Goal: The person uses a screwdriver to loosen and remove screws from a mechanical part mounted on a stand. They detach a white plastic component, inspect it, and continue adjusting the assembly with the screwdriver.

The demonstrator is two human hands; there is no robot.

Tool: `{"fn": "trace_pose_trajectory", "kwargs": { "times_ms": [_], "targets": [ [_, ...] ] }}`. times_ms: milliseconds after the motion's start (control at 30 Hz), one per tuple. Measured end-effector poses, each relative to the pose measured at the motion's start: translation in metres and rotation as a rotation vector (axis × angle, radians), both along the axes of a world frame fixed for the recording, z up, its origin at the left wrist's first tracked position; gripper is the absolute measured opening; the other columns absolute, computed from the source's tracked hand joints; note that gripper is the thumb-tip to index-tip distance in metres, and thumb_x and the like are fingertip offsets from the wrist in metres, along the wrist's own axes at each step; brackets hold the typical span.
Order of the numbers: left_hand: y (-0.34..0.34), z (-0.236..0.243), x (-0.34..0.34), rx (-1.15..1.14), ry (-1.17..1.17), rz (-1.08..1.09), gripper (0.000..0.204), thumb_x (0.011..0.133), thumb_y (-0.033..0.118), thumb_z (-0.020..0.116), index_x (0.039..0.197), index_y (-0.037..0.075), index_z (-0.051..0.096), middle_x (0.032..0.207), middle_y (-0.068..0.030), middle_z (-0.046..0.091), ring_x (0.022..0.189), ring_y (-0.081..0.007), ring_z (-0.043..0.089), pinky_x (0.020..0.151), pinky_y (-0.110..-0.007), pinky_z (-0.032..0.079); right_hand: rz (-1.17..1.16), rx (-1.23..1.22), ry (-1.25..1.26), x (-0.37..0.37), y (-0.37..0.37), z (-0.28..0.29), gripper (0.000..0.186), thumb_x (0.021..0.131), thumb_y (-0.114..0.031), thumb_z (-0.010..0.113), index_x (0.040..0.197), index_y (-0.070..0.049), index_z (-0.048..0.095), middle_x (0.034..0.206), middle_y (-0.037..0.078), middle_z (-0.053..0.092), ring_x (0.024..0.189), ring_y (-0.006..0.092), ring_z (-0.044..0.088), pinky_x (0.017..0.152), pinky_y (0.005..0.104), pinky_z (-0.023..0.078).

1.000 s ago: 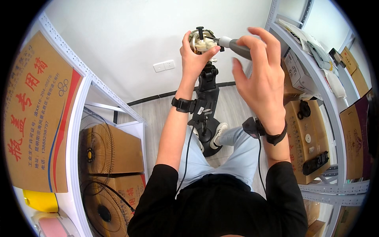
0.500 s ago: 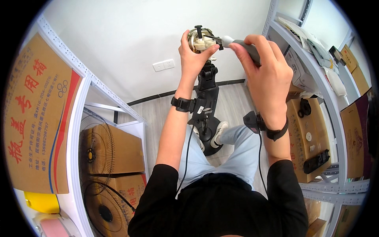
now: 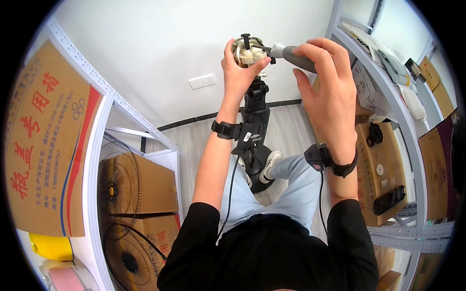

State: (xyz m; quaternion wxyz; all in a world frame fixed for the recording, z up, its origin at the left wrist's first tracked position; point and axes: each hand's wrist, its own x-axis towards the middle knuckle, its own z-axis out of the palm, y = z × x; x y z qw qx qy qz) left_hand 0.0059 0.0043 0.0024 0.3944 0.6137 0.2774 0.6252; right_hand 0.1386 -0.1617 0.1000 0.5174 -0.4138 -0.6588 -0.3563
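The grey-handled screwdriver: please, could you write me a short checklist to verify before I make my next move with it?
1. Left hand on the cream-coloured mechanism: ok, thumb and fingers are around it.
2. Right-hand grip on the screwdriver: not ok for turning, I think; fingers lie over the handle, but the thumb of the right hand looks apart from it.
3. Shaft directed at the mechanism: ok, it points in from the right.
4. Tip seated: cannot tell, too small to see.
5. Black stand supported: ok, its round base rests on the floor.
6. Right wrist cable away from the screwdriver: ok, it hangs below.
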Motion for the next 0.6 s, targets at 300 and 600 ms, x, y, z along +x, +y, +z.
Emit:
{"fn": "trace_pose_trajectory", "kwargs": {
  "times_ms": [300, 600],
  "targets": [
    [0.002, -0.002, -0.001, 0.026, 0.0, 0.028, 0.115, 0.065, 0.042, 0.093, 0.147, -0.007, 0.029, 0.129, -0.0235, 0.053, 0.115, -0.0283, 0.061, 0.095, -0.038, 0.054, 0.033, -0.15, 0.046, -0.003, -0.009, -0.002, 0.032, 0.079, -0.007, 0.077, 0.108, -0.012, 0.063, 0.104, 0.005, 0.063, 0.078, 0.0236, 0.067, 0.065, 0.0348, 0.055],
    [0.007, -0.005, -0.002, 0.017, -0.004, 0.019, 0.116, 0.065, 0.043, 0.093, 0.148, -0.007, 0.028, 0.132, -0.024, 0.052, 0.117, -0.028, 0.06, 0.096, -0.037, 0.053, -0.033, -0.379, 0.308, -0.023, -0.022, 0.001, 0.029, 0.081, -0.01, 0.079, 0.105, -0.01, 0.063, 0.097, 0.007, 0.065, 0.075, 0.022, 0.067, 0.062, 0.0329, 0.054]
  ]
}}
